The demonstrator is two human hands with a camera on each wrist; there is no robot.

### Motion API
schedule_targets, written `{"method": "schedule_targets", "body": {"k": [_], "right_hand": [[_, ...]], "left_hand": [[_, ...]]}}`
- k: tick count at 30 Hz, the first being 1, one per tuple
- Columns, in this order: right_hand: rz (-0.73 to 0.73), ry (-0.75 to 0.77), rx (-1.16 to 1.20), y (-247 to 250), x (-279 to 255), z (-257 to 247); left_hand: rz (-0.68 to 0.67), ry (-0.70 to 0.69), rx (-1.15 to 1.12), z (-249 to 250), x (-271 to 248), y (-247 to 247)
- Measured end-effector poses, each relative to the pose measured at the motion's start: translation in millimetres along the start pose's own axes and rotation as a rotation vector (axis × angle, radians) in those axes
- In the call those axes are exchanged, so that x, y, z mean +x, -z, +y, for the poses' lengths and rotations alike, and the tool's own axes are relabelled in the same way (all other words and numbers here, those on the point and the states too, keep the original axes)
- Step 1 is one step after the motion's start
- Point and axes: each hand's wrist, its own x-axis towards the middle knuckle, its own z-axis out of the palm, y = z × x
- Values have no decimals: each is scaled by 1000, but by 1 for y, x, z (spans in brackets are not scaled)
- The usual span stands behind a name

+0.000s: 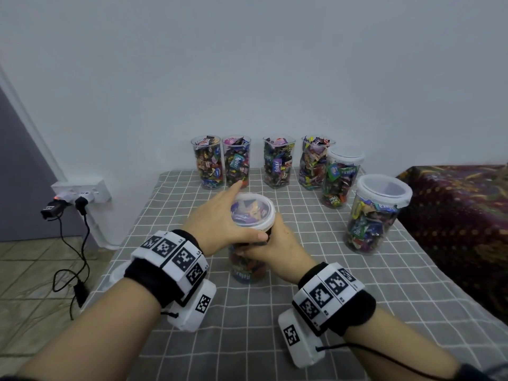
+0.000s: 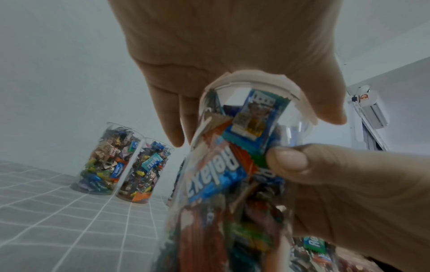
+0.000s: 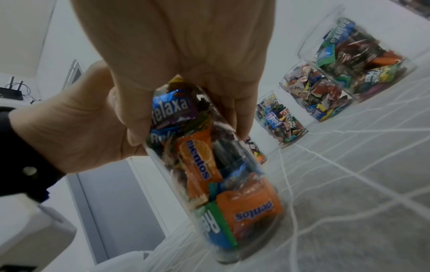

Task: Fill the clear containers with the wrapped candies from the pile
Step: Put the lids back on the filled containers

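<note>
A clear container [image 1: 247,268] packed with wrapped candies stands on the grey checked cloth near the table's middle. A white-rimmed lid [image 1: 254,213] sits on it. My left hand [image 1: 217,221] lies flat over the lid, fingers straight and thumb against the rim. My right hand [image 1: 275,243] grips the container's body just below the lid. The left wrist view shows the lid [image 2: 256,77] under my left palm [image 2: 232,46] and my right thumb [image 2: 288,160] on the wall. In the right wrist view my right hand [image 3: 174,46] wraps round the container [image 3: 221,174]. No loose candy pile is in view.
Several candy-filled containers without lids [image 1: 237,162] line the wall at the back. Two lidded ones [image 1: 342,180] [image 1: 376,215] stand at the right. A dark patterned cloth [image 1: 453,215] borders the table's right side. A wall socket with cables [image 1: 79,193] is beyond the left edge.
</note>
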Motion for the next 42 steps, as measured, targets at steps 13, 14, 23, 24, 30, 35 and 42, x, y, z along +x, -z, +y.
{"method": "schedule_targets", "body": {"k": [13, 14, 23, 24, 30, 35, 42], "right_hand": [[279, -45, -137, 105, -64, 26], [297, -48, -145, 114, -69, 29], [441, -101, -141, 164, -102, 45], [469, -93, -164, 166, -105, 46], [889, 400, -236, 146, -121, -7], [690, 454, -99, 104, -62, -40], [584, 95, -51, 70, 61, -26]], "left_hand": [[-100, -81, -83, 14, 2, -25], [-95, -78, -87, 16, 3, -27], [-74, -55, -113, 23, 17, -38], [-67, -50, -126, 22, 19, -39], [-17, 1, -107, 3, 40, -41], [54, 87, -160, -8, 70, -31], [182, 174, -216, -28, 119, -11]]}}
